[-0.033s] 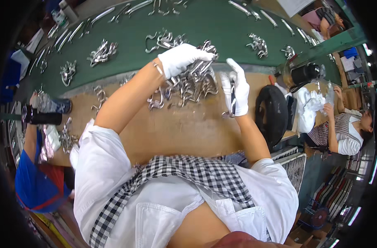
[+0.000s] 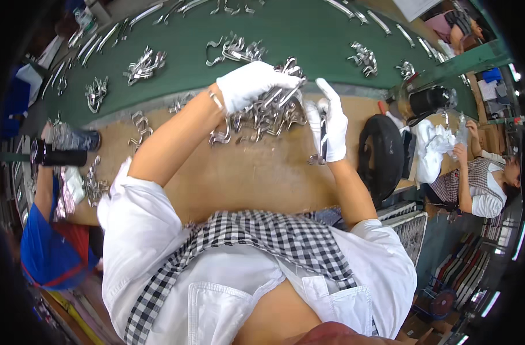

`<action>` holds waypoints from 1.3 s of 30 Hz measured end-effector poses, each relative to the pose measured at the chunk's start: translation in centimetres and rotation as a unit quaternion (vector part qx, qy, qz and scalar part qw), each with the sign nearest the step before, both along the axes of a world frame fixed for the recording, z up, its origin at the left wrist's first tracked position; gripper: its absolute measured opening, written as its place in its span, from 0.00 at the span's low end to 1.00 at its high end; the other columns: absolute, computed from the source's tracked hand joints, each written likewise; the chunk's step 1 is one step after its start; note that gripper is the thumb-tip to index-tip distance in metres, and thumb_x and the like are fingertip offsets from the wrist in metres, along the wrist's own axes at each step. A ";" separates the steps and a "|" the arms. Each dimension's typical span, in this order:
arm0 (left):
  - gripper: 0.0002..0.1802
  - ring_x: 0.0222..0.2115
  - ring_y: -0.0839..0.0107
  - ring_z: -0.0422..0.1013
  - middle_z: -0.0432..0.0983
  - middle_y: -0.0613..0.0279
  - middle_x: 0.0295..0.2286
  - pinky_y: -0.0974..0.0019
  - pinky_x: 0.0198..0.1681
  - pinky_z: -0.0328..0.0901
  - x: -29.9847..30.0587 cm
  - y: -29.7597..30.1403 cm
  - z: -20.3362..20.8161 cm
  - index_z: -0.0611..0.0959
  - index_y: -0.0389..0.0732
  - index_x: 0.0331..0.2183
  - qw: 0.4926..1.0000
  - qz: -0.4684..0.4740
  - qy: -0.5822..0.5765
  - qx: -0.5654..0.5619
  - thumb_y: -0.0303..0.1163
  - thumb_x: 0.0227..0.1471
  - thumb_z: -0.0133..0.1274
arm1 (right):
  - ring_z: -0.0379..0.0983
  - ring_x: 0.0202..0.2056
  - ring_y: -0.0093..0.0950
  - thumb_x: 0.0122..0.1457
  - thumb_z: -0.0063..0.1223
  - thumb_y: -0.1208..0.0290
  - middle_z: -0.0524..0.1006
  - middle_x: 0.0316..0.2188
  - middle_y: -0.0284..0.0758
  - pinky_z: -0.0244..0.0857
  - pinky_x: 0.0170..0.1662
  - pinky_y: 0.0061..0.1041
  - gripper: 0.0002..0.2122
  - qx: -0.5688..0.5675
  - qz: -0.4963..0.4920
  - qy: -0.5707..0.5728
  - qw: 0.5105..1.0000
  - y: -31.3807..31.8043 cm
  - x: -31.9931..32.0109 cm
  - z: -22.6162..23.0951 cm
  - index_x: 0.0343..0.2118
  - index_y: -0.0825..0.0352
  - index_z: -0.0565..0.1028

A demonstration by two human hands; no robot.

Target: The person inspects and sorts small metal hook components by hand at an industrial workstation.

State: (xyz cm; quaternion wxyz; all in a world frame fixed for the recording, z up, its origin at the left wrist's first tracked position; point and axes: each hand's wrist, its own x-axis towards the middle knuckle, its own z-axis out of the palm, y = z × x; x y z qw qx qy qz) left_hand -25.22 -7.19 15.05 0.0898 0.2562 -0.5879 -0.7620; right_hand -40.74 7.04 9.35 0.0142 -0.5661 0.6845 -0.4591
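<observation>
A heap of shiny, bent metal pieces (image 2: pixel 268 121) lies at the table's near side, beyond my body. My left hand (image 2: pixel 252 86), in a white glove, reaches over the heap with its fingers closed on a shiny bent metal piece (image 2: pixel 290 70) at the top. Other pieces crowd under that hand, so the exact grip is partly hidden. To the right of the heap, my right hand (image 2: pixel 334 127), also gloved in white, has its index finger raised. A slim metal piece (image 2: pixel 323 141) with a dark stripe is held upright against its palm.
Smaller clusters of metal parts (image 2: pixel 144 66) and a row of long metal strips (image 2: pixel 91 49) lie on the green surface (image 2: pixel 182 63). A black bag (image 2: pixel 383 155) sits right, near a dark cylinder (image 2: pixel 429 102). A person in blue (image 2: pixel 50 247) works at left; another person (image 2: pixel 475 178) at right.
The whole view has shifted slightly. My left hand sits a touch nearer and further left against the heap; my right hand keeps its piece in nearly the same place.
</observation>
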 end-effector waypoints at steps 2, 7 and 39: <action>0.12 0.23 0.84 0.66 0.75 0.72 0.21 0.76 0.27 0.60 3.1 2.9 -1.3 0.84 0.38 0.28 1.000 0.025 -0.013 0.004 0.38 0.50 0.59 | 0.64 0.18 0.23 0.47 0.62 0.81 0.65 0.17 0.29 0.63 0.26 0.21 0.29 -0.030 0.068 0.004 0.997 0.7 2.1 -1.0 0.55 0.65 0.67; 0.13 0.25 0.85 0.68 0.76 0.70 0.25 0.77 0.29 0.63 8.7 10.2 -3.8 0.82 0.36 0.34 0.997 0.052 -0.062 0.016 0.36 0.49 0.61 | 0.71 0.21 0.31 0.37 0.63 0.78 0.72 0.19 0.31 0.65 0.27 0.29 0.34 0.027 0.207 0.044 0.977 4.8 5.8 -3.4 0.54 0.64 0.68; 0.12 0.33 0.83 0.67 0.75 0.72 0.33 0.73 0.42 0.63 13.9 13.2 -11.1 0.78 0.35 0.39 0.996 0.092 0.005 0.008 0.31 0.56 0.45 | 0.75 0.33 0.40 0.47 0.59 0.74 0.77 0.33 0.40 0.68 0.36 0.35 0.31 0.059 0.302 -0.013 0.951 4.8 10.3 -8.9 0.57 0.59 0.65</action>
